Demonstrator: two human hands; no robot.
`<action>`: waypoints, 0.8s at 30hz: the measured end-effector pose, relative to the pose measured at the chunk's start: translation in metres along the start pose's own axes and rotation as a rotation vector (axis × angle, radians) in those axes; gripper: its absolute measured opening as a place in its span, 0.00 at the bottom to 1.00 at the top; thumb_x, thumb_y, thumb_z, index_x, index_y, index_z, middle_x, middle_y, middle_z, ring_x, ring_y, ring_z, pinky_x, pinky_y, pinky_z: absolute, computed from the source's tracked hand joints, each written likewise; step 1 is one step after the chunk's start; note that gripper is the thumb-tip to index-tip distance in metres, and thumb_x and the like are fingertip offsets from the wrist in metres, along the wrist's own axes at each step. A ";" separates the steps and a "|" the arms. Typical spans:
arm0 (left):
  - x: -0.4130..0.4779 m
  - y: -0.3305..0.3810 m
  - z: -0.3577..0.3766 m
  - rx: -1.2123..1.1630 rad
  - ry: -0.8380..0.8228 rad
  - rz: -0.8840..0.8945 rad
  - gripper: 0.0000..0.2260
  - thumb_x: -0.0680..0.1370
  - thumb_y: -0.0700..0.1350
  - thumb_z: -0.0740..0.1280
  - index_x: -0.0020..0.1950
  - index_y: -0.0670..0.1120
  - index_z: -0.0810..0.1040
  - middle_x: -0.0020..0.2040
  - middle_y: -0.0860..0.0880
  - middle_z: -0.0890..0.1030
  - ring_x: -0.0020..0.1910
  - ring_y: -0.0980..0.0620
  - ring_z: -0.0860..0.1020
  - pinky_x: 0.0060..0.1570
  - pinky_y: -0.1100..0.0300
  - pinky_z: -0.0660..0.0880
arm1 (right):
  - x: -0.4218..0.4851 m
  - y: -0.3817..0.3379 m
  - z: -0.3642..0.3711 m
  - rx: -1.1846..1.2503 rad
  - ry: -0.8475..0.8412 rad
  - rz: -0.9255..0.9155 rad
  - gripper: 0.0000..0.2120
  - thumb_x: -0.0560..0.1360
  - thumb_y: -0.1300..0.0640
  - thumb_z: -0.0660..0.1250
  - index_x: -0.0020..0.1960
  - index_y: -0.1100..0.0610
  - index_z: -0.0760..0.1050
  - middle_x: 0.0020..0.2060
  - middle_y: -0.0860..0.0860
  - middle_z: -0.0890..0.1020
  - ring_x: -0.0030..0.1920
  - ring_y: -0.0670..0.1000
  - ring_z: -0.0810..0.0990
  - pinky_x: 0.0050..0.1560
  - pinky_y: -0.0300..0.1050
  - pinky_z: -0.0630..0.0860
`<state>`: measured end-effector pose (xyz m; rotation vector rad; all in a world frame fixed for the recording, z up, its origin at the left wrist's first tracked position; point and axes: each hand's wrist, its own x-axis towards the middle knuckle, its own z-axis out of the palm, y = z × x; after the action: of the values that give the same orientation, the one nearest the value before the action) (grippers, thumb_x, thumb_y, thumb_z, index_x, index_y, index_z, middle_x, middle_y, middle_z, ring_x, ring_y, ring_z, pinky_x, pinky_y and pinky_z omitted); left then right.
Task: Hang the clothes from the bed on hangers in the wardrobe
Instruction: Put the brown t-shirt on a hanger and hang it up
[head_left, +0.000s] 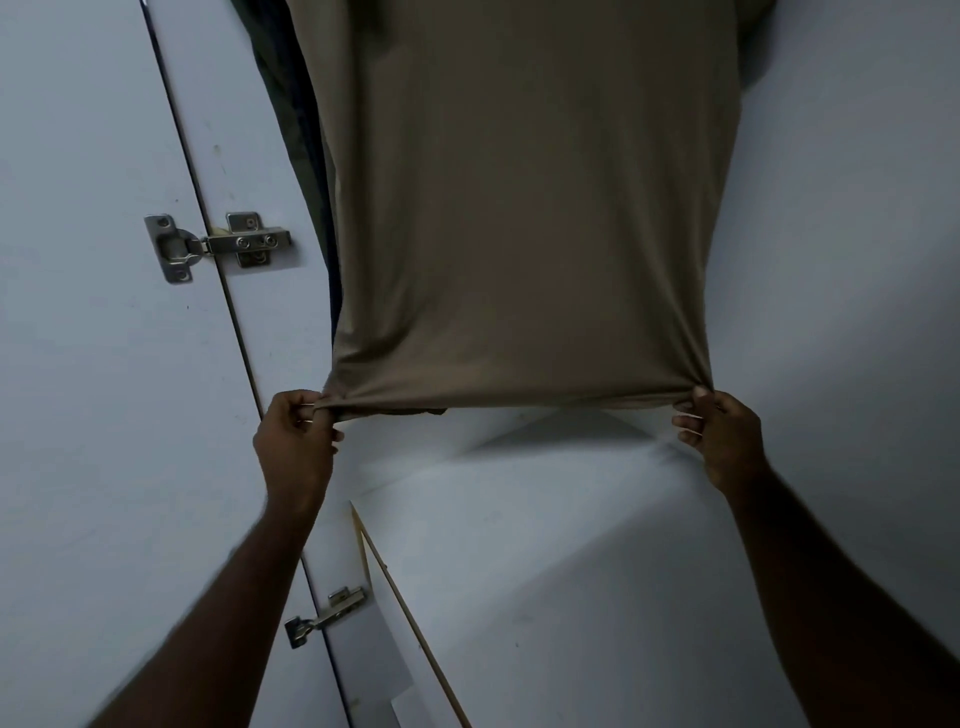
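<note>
Straightening the hem of a taupe shirt (530, 208) hanging inside the wardrobe (857, 234).

The shirt drops from above the top of the view, so whatever carries it is out of sight; I'd guess a hanger on the rail. The left hand (296, 436) pinches the hem's left corner and the right hand (719, 441) pinches the right one, the two hands well apart, each clamped on bunched cloth. The hem runs taut between them, likely to pull out creases so the shirt falls flat. A dark garment (291, 104) hangs just behind it on the left, beside the open door (78, 364) with its steel hinge (218, 244). Under the hem lies a white bottom panel (571, 571). This piece looks nearly done; the bed is not in view.
</note>
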<state>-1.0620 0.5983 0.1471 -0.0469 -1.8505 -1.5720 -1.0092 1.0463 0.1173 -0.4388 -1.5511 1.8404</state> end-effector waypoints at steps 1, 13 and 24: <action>0.000 -0.001 -0.001 0.019 0.014 0.017 0.03 0.77 0.38 0.65 0.50 0.42 0.74 0.37 0.47 0.79 0.27 0.56 0.79 0.29 0.58 0.75 | 0.001 0.000 0.000 0.000 -0.012 0.008 0.09 0.82 0.56 0.63 0.45 0.57 0.76 0.39 0.55 0.81 0.32 0.46 0.82 0.31 0.39 0.78; 0.006 -0.031 -0.012 0.315 -0.012 0.365 0.09 0.77 0.32 0.63 0.55 0.40 0.78 0.44 0.41 0.80 0.39 0.43 0.78 0.40 0.52 0.75 | 0.022 0.017 -0.011 -0.341 0.212 -0.125 0.06 0.76 0.65 0.67 0.51 0.65 0.80 0.32 0.56 0.80 0.29 0.50 0.78 0.31 0.41 0.77; 0.017 -0.031 -0.022 0.630 -0.206 0.526 0.14 0.74 0.29 0.69 0.59 0.36 0.80 0.42 0.40 0.76 0.34 0.42 0.76 0.34 0.56 0.71 | 0.037 0.017 -0.018 -0.787 0.236 -0.251 0.06 0.75 0.65 0.68 0.47 0.69 0.79 0.43 0.65 0.83 0.45 0.65 0.81 0.48 0.51 0.76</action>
<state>-1.0788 0.5641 0.1296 -0.3853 -2.1853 -0.6148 -1.0292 1.0835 0.1029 -0.7376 -2.0078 0.8981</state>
